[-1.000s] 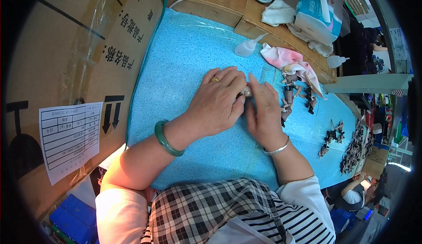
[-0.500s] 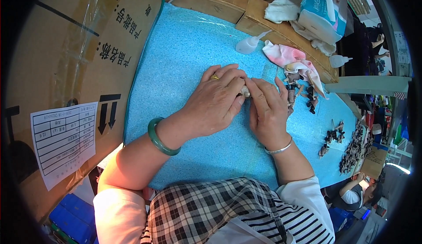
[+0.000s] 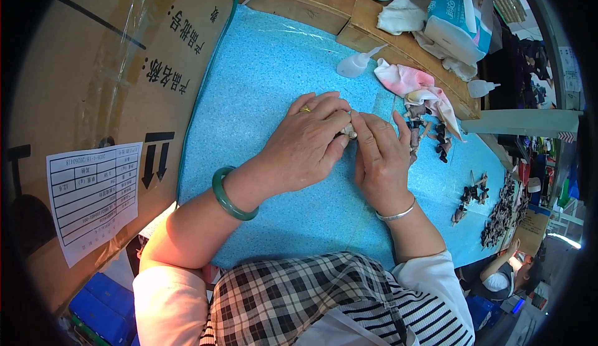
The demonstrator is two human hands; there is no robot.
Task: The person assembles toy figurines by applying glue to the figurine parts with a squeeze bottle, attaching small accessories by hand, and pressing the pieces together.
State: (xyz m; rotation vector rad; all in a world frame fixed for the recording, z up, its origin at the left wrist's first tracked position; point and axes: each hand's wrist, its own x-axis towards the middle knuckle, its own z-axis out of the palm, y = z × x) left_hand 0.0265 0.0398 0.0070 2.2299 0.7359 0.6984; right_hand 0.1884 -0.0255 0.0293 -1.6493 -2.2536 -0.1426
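Over the blue mat (image 3: 299, 227), my two hands meet at their fingertips around a small cream-coloured piece (image 3: 350, 132). Only a rounded end of it shows between the fingers, so its full shape is hidden. My left hand (image 3: 305, 139), with a ring and a green bangle on its arm, is closed on the piece from the left. From the right my right hand (image 3: 381, 159) pinches against the same piece, its thumb low and its little finger raised. Just beyond the right hand lie several small grey, black and skin-toned figurine-like pieces (image 3: 442, 140).
A white squeeze bottle (image 3: 353, 66) and a pink-and-white cloth (image 3: 405, 81) lie farther back. Cardboard (image 3: 311, 0) edges the mat behind, with a tissue pack (image 3: 458, 25) on it. A tall carton (image 3: 131, 90) stands left. More small dark pieces (image 3: 501, 212) are heaped right; a co-worker (image 3: 507, 274) sits beyond.
Both hands stay together in nearly the same place. The fingers have shifted slightly on the small piece, and its visible end has turned a little. The whole view has moved slightly.
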